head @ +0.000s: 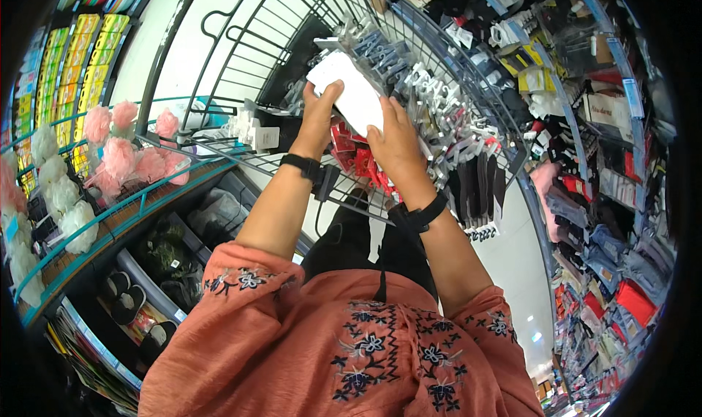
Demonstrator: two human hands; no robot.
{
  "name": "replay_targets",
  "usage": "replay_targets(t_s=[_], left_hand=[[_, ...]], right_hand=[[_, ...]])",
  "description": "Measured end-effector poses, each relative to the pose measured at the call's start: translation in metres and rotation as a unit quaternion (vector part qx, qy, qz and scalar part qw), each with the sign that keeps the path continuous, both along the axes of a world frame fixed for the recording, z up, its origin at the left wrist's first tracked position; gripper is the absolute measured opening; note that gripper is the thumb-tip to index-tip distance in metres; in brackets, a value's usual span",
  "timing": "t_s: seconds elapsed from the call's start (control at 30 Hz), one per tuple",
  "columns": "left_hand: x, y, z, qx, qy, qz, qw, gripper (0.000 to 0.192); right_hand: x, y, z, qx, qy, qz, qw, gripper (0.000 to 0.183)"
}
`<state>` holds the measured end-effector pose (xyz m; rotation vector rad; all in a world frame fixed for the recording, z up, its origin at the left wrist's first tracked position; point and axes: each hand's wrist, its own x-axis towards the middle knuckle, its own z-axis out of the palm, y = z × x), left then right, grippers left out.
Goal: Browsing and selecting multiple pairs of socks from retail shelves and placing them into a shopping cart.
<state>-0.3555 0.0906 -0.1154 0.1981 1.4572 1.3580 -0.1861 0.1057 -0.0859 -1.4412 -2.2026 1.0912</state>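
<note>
Between my two hands is a flat white item (351, 91), held over a wire shopping cart; its exact kind is hard to tell from the glare. My left hand (322, 110) grips its left edge, thumb on top. My right hand (396, 140) holds its lower right side, with the thumb at the bottom tip. Beneath lie packs on grey hangers (378, 52), many clear-and-white hanger packs (439, 96) and red packaged items (359, 159). A row of dark socks or similar strips (476, 189) hangs at the cart's right side.
The cart's wire rim (433, 22) surrounds the goods. To the left, a teal-railed shelf holds pink mesh bath puffs (118, 156) and white ones (79, 225). Yellow-green boxes (90, 55) stand behind it. Store shelves at right carry packaged goods and folded denim (603, 252).
</note>
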Motion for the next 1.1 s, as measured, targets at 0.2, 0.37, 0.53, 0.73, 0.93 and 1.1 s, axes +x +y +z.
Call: replay_targets(t_s=[0.2, 0.37, 0.53, 0.73, 0.93, 1.1], left_hand=[[0.003, 0.017, -0.051, -0.024, 0.019, 0.093, 0.995, 0.099], [-0.004, 0.03, -0.074, -0.039, 0.048, 0.106, 0.992, 0.098], [0.003, 0.036, -0.078, -0.058, 0.024, 0.112, 0.992, 0.093], [-0.009, 0.02, -0.1, -0.027, 0.119, 0.05, 0.991, 0.093], [0.0, 0.02, -0.099, -0.087, 0.214, 0.024, 0.973, 0.1], [0.002, 0.025, -0.096, -0.029, 0.202, 0.028, 0.979, 0.1]], right_hand=[[-0.002, -0.006, -0.012, 0.03, -0.077, 0.014, 0.997, 0.058], [-0.008, -0.006, -0.024, 0.043, -0.103, 0.025, 0.993, 0.055], [-0.009, -0.001, -0.045, -0.008, -0.079, -0.006, 0.997, 0.053], [-0.017, 0.005, -0.048, -0.132, -0.112, -0.023, 0.985, 0.056], [-0.025, 0.008, -0.045, -0.181, -0.142, -0.017, 0.973, 0.056], [-0.03, 0.005, -0.074, -0.138, -0.118, -0.043, 0.983, 0.058]])
